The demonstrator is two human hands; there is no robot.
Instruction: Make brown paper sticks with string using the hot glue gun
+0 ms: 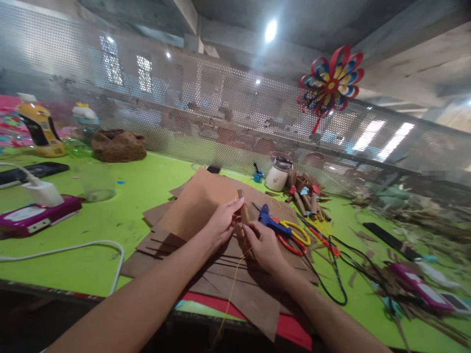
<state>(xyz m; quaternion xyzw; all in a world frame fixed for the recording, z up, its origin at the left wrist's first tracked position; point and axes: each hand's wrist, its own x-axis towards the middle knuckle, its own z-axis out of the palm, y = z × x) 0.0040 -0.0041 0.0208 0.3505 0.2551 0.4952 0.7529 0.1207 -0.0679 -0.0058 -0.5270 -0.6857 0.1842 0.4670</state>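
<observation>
My left hand (222, 224) is closed around a narrow brown paper roll (243, 208), which stands nearly upright between the fingers. My right hand (264, 244) pinches a yellow string (235, 279) by the roll's lower end; whether the fingertips also press the paper is hard to see. The string hangs down past the table's front edge. Beneath both hands lie brown paper sheets (209, 191), some cut into strips. Close to my right hand are a blue glue gun (270, 220) and scissors with yellow handles (300, 233).
Finished brown bundles (311, 193) lie near a white jar (277, 175). A purple power strip (40, 215) with a white charger and a clear cup (97, 184) stand at left. Black cables (336, 279), a dark phone (390, 240) and scraps cover the right. A perforated screen (221, 108) stands behind.
</observation>
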